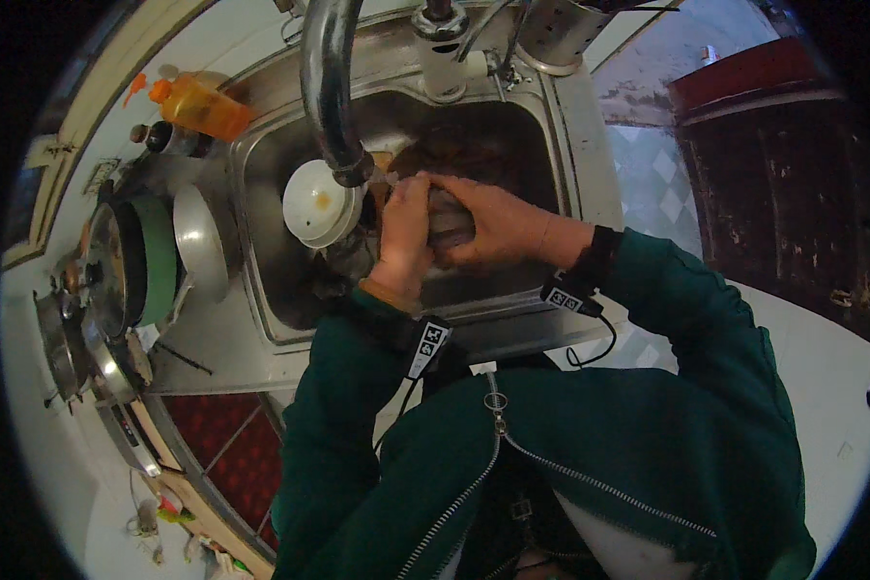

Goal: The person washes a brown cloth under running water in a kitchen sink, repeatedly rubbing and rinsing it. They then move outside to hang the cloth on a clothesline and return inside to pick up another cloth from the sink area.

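My left hand (407,243) and my right hand (504,221) are close together over the steel sink (275,335), just right of the curved faucet (331,80). Between them is a rounded, dull greyish thing (449,217), perhaps a bowl or cup; its kind is hard to tell. The fingers of my right hand curve around it, and my left hand is against its near left side. Left of my hands, white bowls (317,201) sit stacked and tilted in the sink. Something tan lies partly hidden behind the faucet's mouth. Dark, blurred shapes fill the basin's bottom.
An orange pump bottle (206,109) and a small dark bottle (161,136) lie at the sink's upper left. Pans and a green pot (154,261) lean on the left counter. A perforated steel utensil holder (560,36) and a white cylinder (441,72) stand behind the basin.
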`<state>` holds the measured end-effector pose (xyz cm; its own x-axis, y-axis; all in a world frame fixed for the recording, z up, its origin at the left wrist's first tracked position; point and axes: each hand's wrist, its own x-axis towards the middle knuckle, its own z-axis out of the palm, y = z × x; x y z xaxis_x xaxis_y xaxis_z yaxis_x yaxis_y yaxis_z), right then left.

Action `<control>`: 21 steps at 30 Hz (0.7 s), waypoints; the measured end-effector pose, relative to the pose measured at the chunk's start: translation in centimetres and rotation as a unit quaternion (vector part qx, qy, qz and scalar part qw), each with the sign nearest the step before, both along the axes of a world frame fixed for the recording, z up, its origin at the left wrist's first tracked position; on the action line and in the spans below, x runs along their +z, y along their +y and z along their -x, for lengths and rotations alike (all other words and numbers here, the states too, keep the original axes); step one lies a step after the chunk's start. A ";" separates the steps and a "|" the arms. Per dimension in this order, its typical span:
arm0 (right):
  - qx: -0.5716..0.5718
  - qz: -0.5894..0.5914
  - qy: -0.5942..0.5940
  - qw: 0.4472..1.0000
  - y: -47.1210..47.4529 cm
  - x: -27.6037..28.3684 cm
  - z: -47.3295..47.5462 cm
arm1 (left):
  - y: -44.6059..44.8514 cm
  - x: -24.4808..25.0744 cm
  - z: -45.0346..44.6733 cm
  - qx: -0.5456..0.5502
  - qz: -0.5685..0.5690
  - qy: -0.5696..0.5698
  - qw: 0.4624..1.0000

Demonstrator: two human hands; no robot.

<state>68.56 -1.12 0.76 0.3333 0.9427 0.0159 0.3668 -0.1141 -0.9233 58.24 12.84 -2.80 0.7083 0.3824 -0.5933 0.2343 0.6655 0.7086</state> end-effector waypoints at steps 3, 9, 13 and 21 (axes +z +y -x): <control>0.020 0.081 0.016 0.996 -1.6 0.3 -2.8 | -0.5 0.5 0.2 -0.043 0.131 -0.080 0.987; -0.234 0.197 -0.112 0.946 -7.8 1.6 -14.5 | 2.6 0.0 1.6 -0.093 -0.014 0.023 0.995; -0.257 0.230 -0.265 0.901 -8.5 -1.9 -17.3 | 2.7 -1.2 2.0 -0.065 0.016 0.036 0.997; -0.325 0.164 -0.289 0.886 -8.8 -5.0 -15.5 | 4.6 -2.6 3.2 -0.006 0.017 0.058 0.998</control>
